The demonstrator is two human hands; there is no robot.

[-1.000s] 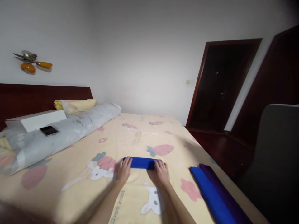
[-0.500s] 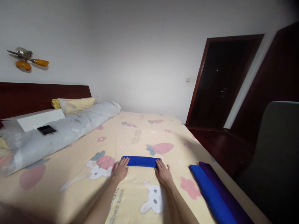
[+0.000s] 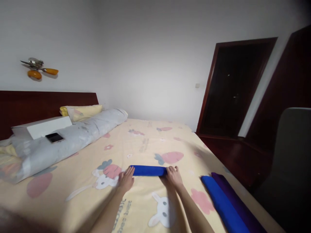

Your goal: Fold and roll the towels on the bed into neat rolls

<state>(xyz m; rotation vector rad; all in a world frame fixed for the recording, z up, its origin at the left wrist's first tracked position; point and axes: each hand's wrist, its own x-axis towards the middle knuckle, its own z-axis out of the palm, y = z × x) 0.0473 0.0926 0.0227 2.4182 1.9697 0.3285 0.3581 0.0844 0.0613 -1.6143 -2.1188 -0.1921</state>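
Note:
A folded blue cloth (image 3: 149, 170) lies as a narrow flat strip across the patterned bed sheet in front of me. My left hand (image 3: 126, 179) rests on its left end, fingers stretched out. At the other end, my right hand (image 3: 174, 176) has its fingers bent round the edge of the cloth. That right end looks slightly raised, with a shadow beneath it. To the right lie a second folded blue cloth (image 3: 222, 202) and a dark purple cloth (image 3: 234, 197), long strips side by side near the bed's edge.
A long grey bundle (image 3: 97, 124) crosses the head of the bed. On or against it are a black phone (image 3: 54, 138), a white box (image 3: 50, 126) and a yellow pillow (image 3: 85, 112). A dark chair back (image 3: 291, 155) stands beyond the bed's right edge.
My right hand has gone from lying flat on the cloth's right end to curling its fingers round it, and that end has risen a little. My left hand stays on the left end.

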